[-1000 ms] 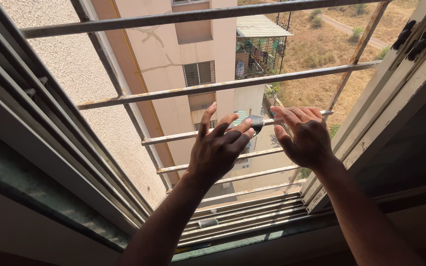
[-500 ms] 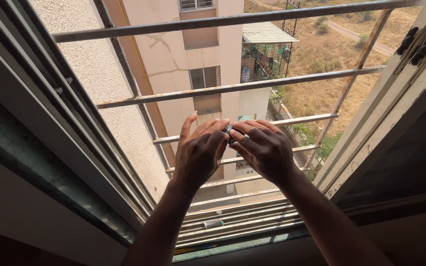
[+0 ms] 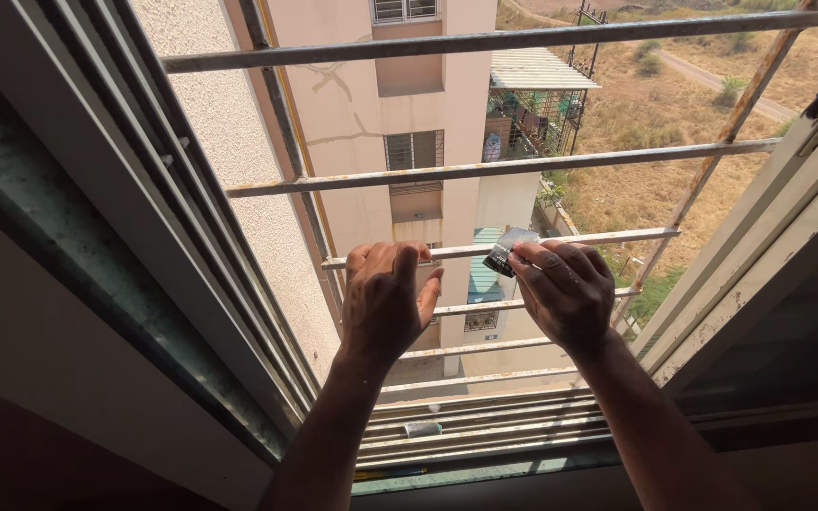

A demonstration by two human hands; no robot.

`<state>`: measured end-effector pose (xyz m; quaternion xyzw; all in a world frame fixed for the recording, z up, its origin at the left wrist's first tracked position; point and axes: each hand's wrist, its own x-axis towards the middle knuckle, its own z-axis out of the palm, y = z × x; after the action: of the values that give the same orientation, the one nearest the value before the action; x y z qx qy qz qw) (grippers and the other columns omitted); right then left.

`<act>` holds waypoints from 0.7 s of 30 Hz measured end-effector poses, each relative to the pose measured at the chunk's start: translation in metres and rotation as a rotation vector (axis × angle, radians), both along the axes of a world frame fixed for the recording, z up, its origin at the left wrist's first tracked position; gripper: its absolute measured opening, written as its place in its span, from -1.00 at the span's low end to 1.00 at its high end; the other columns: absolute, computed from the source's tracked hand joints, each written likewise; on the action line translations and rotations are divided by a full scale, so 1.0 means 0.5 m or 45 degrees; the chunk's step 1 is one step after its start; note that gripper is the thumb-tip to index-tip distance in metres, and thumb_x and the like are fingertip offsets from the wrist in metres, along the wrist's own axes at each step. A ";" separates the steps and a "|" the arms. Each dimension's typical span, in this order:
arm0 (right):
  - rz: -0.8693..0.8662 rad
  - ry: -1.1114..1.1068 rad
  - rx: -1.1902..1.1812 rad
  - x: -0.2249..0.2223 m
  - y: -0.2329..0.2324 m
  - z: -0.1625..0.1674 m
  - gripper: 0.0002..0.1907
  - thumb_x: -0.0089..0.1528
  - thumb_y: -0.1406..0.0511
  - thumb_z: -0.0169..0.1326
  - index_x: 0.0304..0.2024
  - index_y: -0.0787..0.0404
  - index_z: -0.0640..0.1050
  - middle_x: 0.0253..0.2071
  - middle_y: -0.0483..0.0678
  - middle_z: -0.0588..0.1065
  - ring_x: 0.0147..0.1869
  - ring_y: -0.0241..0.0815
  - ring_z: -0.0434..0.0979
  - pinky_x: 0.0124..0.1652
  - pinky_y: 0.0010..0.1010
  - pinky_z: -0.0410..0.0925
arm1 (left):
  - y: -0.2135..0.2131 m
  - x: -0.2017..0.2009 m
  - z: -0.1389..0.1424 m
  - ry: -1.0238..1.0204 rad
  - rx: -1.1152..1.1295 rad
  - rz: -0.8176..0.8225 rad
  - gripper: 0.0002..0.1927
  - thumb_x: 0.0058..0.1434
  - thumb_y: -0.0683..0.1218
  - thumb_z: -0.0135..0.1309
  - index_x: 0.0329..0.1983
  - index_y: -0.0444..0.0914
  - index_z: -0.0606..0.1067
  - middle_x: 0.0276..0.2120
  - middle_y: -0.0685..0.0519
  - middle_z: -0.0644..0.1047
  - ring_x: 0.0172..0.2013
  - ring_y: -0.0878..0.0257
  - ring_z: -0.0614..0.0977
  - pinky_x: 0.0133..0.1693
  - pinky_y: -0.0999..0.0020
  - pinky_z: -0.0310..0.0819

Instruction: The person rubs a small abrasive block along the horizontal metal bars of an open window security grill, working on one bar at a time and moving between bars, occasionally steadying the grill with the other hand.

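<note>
Seen from above at an open window: the left hand curls its fingers over a horizontal grille bar, gripping it. Just right along that bar, the right hand pinches a small dark pad, possibly sandpaper, against the bar, knuckles up, forearm rising from below.
</note>
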<state>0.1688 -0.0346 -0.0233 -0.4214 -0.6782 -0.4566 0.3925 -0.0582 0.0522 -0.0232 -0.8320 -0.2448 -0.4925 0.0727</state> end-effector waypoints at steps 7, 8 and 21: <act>-0.025 0.060 0.032 0.033 -0.024 -0.010 -0.91 0.28 0.45 0.28 -0.29 0.25 0.60 -0.05 -0.06 0.61 0.09 -0.07 0.64 0.13 -0.22 0.45 | -0.001 0.007 0.004 -0.016 -0.002 0.020 -0.47 0.11 -0.08 0.37 0.05 -0.24 0.36 -0.36 -0.02 0.55 -0.29 0.07 0.61 0.02 0.02 0.31; -0.007 0.039 0.021 0.021 -0.018 -0.012 -0.93 0.28 0.44 0.28 -0.28 0.26 0.61 -0.04 -0.06 0.61 0.09 -0.08 0.64 0.14 -0.22 0.45 | -0.002 0.007 0.005 -0.020 0.003 0.021 -0.45 0.10 -0.08 0.36 0.08 -0.25 0.36 -0.36 -0.03 0.55 -0.29 0.06 0.60 0.02 0.02 0.31; -0.063 0.043 -0.037 0.017 -0.028 -0.010 -0.95 0.28 0.44 0.23 -0.30 0.27 0.62 -0.02 -0.03 0.63 0.13 -0.07 0.65 0.23 -0.15 0.43 | -0.014 0.012 0.018 0.042 0.073 0.106 -0.50 0.03 -0.02 0.40 -0.01 -0.21 0.46 -0.31 0.03 0.56 -0.22 0.10 0.59 0.01 0.08 0.28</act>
<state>0.1774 -0.0488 -0.0282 -0.4514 -0.6674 -0.4489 0.3865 -0.0524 0.0453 -0.0140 -0.8267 -0.2639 -0.4820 0.1209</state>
